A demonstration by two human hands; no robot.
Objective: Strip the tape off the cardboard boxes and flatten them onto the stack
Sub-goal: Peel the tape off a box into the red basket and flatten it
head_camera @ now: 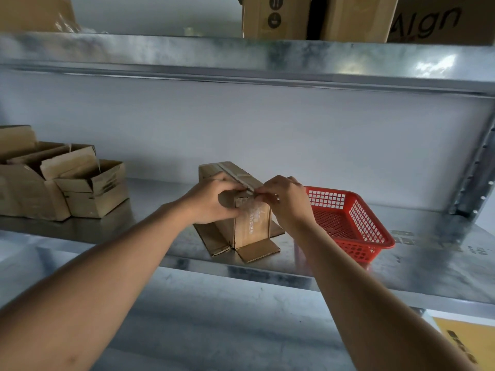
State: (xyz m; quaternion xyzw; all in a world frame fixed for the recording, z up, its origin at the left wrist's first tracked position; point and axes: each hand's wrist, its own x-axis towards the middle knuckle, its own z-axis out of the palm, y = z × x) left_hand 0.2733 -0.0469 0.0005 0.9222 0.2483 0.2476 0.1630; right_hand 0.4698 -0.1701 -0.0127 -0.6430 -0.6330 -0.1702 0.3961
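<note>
A small cardboard box (251,226) stands on the metal shelf (166,199) with its bottom flaps spread flat around it. Clear tape (242,179) runs along its top seam and down the near face. My left hand (211,202) grips the box's near top left corner, thumb on the front face. At the near top edge, my right hand (284,202) pinches the end of the tape. Both forearms reach in from below.
A red plastic basket (356,223) sits just right of the box. Several opened cardboard boxes (61,183) stand at the shelf's left end. More boxes (334,17) sit on the upper shelf. A perforated steel upright (479,167) bounds the right side.
</note>
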